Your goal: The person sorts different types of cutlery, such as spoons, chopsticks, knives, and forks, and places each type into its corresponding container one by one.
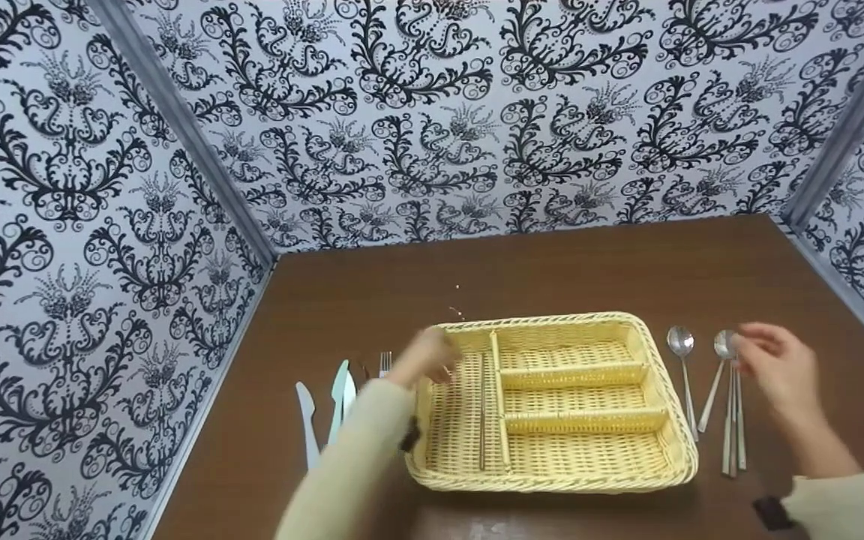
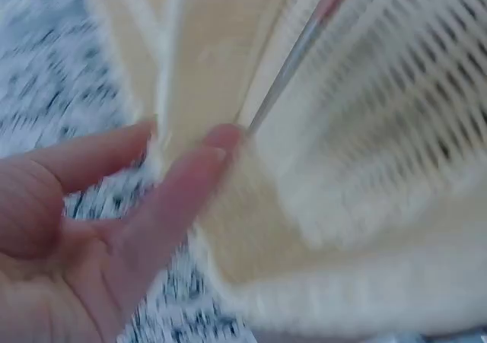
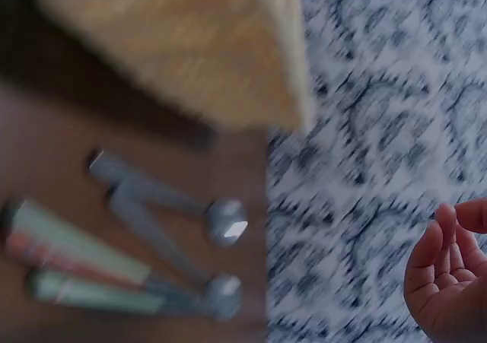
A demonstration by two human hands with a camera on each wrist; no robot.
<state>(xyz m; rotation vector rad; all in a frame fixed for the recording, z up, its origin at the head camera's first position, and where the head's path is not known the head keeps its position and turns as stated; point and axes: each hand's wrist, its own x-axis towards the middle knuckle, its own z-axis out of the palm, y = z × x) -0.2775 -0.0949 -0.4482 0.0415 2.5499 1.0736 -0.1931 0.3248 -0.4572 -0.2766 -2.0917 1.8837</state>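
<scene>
My left hand (image 1: 426, 356) is over the far left corner of a pale yellow wicker cutlery basket (image 1: 552, 485), blurred, its fingers extended. A thin metal rod, perhaps a chopstick (image 1: 483, 412), lies lengthwise in the basket's left compartment. In the left wrist view, the rod's end (image 2: 293, 61) overlaps my fingertips; contact cannot be told. My right hand (image 1: 781, 367) hovers above the right side of the table, near a spoon (image 1: 724, 345), fingers loosely bent. In the right wrist view that hand (image 3: 453, 282) holds nothing visible. Another spoon (image 1: 680, 341) lies closer to the basket.
Left of the basket lie a pale knife (image 1: 307, 412), a mint-coloured knife (image 1: 339, 390) and a fork (image 1: 385, 361), partly behind my left sleeve (image 1: 361, 450). Long utensil handles (image 1: 729, 442) lie below my right hand. Patterned walls (image 1: 432, 150) border the brown table (image 1: 552, 262).
</scene>
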